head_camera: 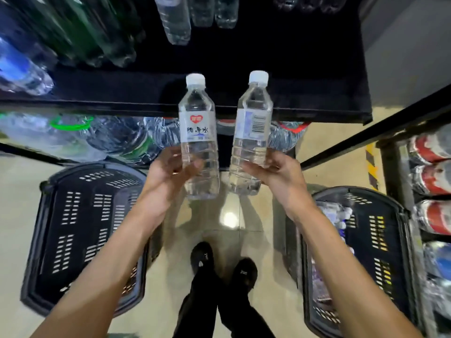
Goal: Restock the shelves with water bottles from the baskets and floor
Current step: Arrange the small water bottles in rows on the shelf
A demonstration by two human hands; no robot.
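Shelf [317,98]: dark, rows of stock at the back, room in front by my judgement. Right basket [366,252] holds more stock. Left bottle [197,135] and right bottle [253,132] are upright, apart, raised at the shelf's front edge. Left hand [168,174] grasps the one low on its body, right hand [275,174] the other. Advise: set bases flat, labels forward, let go one at a time.

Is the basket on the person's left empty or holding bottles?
Empty where visible: the left basket shows only its bare slotted floor; the left forearm hides one corner.
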